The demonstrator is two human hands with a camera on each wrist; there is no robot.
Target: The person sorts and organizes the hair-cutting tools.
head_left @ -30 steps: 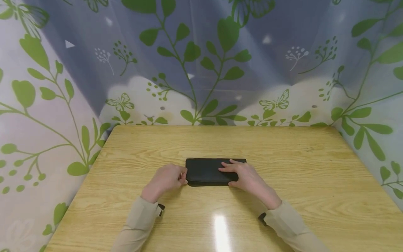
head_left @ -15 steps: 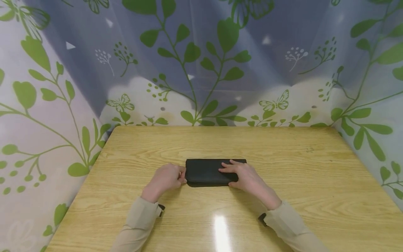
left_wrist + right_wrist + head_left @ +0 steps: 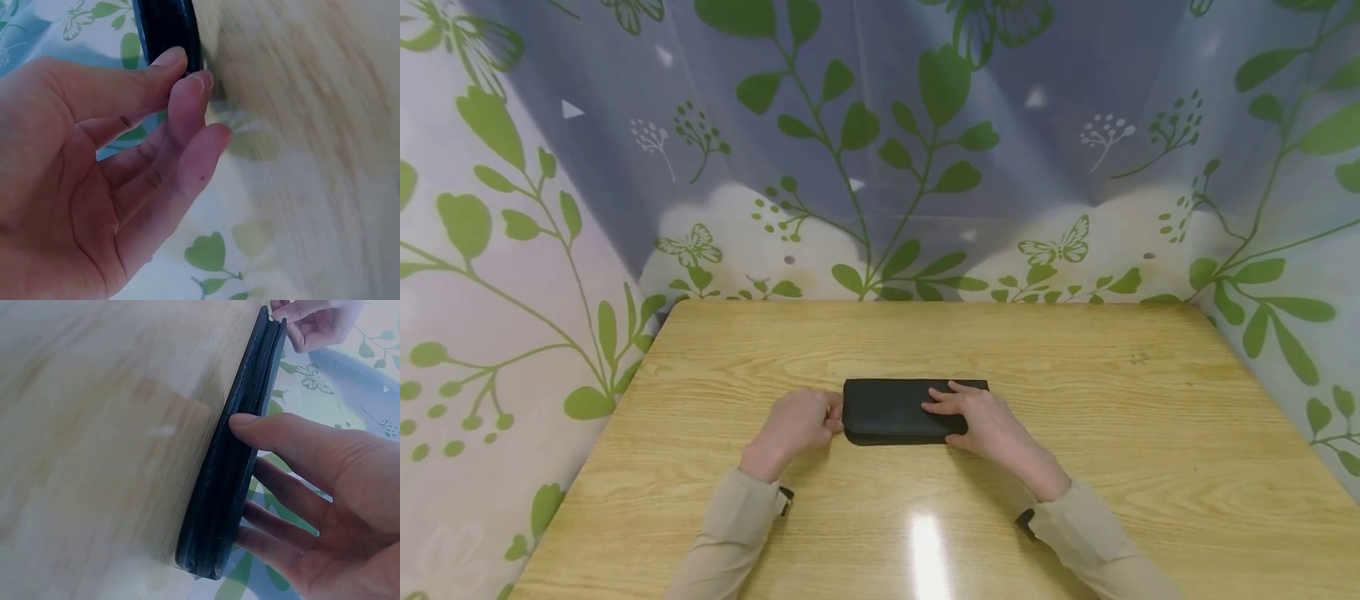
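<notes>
A long black zip-around wallet (image 3: 883, 407) lies flat on the table, its zipper running along the near edge. At its left end, my left hand (image 3: 797, 421) pinches the zip at the near corner between thumb and index finger. The pinched part is hidden by the fingertips. In the left wrist view the other fingers of my left hand (image 3: 125, 169) curve loosely below the wallet's end (image 3: 172, 31). My right hand (image 3: 992, 421) rests spread on the wallet's right part. In the right wrist view its thumb (image 3: 250, 423) presses against the zipper side, beside the zipper teeth (image 3: 256, 381).
The wooden table (image 3: 775, 342) stretches out around the wallet. A curtain (image 3: 910, 125) with green leaves and butterflies hangs behind it and along both sides. A bright light reflection (image 3: 928, 550) lies on the tabletop nearer me.
My left fingertips have shifted slightly back and left around the wallet's near left corner, which now shows more fully. My right hand and the wallet stay nearly in place.
</notes>
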